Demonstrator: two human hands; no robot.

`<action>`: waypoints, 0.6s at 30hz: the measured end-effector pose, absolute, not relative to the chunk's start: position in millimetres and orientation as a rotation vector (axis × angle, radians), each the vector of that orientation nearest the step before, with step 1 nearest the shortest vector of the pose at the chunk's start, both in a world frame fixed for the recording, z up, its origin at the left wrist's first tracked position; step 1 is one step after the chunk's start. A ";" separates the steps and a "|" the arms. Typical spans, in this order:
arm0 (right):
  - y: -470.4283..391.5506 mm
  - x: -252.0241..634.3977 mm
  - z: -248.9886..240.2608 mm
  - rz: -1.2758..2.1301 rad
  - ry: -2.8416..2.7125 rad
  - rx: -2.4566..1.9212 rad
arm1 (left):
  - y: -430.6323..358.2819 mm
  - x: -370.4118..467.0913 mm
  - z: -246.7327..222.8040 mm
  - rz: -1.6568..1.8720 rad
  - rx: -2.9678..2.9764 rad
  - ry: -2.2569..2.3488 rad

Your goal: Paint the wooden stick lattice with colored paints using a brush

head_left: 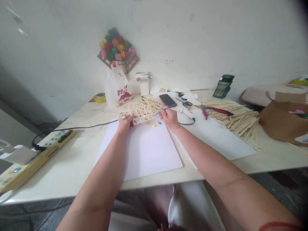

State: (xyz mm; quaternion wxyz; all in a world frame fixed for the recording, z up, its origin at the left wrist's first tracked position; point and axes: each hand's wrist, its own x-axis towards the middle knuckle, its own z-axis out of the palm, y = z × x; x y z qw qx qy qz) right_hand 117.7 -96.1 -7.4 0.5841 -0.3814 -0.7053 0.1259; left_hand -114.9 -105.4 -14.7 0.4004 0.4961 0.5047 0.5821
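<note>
My left hand (125,124) is closed on the near left side of a small lattice frame (141,120) built from pale wooden sticks, part of it coloured yellow. In my right hand (170,118) is a thin blue-handled paintbrush (171,106), pinched between the fingers. Its tip points left toward the frame's right side; whether it touches cannot be made out. Small blobs of colour, among them a blue one (160,123) and a yellow one (154,125), lie by the right hand on a white paper sheet (151,150). More stick lattice (154,104) rests behind the frame.
A phone (167,99), scissors (186,103), red-handled pliers (220,111) and a white glue gun (185,113) with a cord lie right. Beyond are loose wooden sticks (240,120) and a brown paper bag (276,122). A power strip (45,152) runs along the left; a plastic bag (115,88) stands behind.
</note>
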 end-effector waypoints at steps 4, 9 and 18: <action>-93.0 119.6 -8.6 0.323 -1.569 -0.896 | -105.0 -115.7 -15.4 1.468 1.254 1.269; -92.7 120.4 -8.5 0.376 -1.486 -0.882 | -104.6 -116.3 -15.7 1.471 1.243 1.264; -96.3 118.5 -6.3 0.382 -1.474 -0.868 | -105.9 -115.4 -14.5 1.470 1.237 1.270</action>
